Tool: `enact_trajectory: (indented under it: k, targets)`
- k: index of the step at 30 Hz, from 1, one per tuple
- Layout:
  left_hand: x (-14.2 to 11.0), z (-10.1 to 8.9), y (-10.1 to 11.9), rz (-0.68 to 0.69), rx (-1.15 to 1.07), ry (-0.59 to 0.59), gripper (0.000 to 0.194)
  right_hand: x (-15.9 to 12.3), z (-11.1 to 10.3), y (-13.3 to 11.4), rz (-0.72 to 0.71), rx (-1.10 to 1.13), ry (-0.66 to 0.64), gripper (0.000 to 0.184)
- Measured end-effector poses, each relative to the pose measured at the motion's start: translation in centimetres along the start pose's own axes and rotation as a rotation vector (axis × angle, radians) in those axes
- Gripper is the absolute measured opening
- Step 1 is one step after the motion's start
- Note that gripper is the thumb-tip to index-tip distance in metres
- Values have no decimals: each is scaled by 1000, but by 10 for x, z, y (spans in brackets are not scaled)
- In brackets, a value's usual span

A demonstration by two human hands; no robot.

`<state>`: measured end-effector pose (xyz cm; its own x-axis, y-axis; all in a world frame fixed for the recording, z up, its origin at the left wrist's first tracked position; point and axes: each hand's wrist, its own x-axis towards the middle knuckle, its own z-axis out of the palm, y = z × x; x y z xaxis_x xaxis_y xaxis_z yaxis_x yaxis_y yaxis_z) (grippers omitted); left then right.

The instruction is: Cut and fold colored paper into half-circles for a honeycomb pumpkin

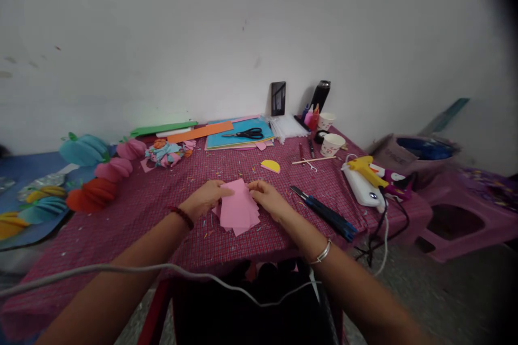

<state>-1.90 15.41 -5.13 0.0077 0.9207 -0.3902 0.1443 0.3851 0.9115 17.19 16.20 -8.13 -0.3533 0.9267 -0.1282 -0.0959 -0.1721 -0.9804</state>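
A loose stack of pink paper pieces (237, 207) lies fanned out on the checked tablecloth in front of me. My left hand (208, 197) grips its upper left edge, thumb lying over the top sheet. On the opposite side my right hand (265, 198) pinches the upper right edge with bent fingers. Right of my right hand rests a dark blue utility knife (326, 214), its blade end toward the stack. A yellow half-round paper piece (270, 166) with a pink edge lies just beyond my hands.
Black-handled scissors (249, 133) sit on coloured paper sheets at the back. Paper pumpkins (93, 194) line the left side. At right are paper cups (332, 144), a yellow glue gun (368, 171) and a white power bank (362, 186). A white cable (162, 267) crosses above my lap.
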Motion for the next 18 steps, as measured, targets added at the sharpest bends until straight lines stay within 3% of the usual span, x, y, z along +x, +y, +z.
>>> enact_trajectory:
  k: [3,6,9,12,15,18]
  targets:
    - [0,3,6,40,50,-17,12,1,-1,-2,-21,39,47,24]
    - [-4,3,29,126,45,-31,11,4,-1,-14,-67,103,84,40]
    - [-7,7,58,194,42,-45,15,7,3,-33,-101,265,-51,47]
    - [-5,14,75,258,48,-17,24,11,9,-42,-33,428,-104,38]
    - [-5,14,69,314,86,74,29,12,4,-37,16,505,2,27]
    - [-11,5,43,294,187,161,19,6,-13,-23,57,549,82,23]
